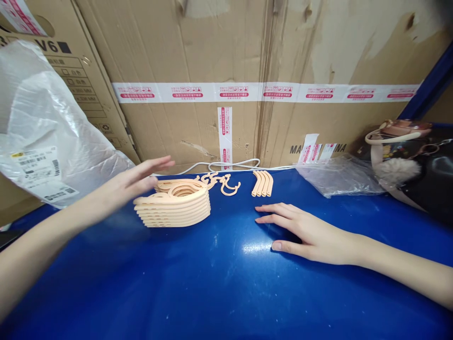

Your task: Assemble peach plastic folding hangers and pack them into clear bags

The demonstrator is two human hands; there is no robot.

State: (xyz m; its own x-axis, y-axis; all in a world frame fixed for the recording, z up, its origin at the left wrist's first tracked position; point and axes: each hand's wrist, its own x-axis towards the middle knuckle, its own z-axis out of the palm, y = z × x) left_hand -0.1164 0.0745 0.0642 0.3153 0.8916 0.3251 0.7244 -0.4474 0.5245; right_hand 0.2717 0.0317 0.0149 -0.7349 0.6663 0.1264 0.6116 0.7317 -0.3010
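Peach plastic stack of curved hanger pieces (175, 208) lies long-axis left-right on blue tabletop (219, 283), just right of open, empty left hand (136, 182); right hand (304, 231) flat, empty, farther.

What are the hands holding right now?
Nothing. The left hand hovers open beside the stack of peach plastic hanger pieces; the right hand lies flat on the shiny blue table.

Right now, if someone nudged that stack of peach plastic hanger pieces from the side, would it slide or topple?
The stack of peach hanger pieces would probably slide, since the blue tabletop looks glossy and smooth. The upper pieces may shift apart, as they seem only loosely laid on each other. They look thin and light, likely fairly stiff plastic.
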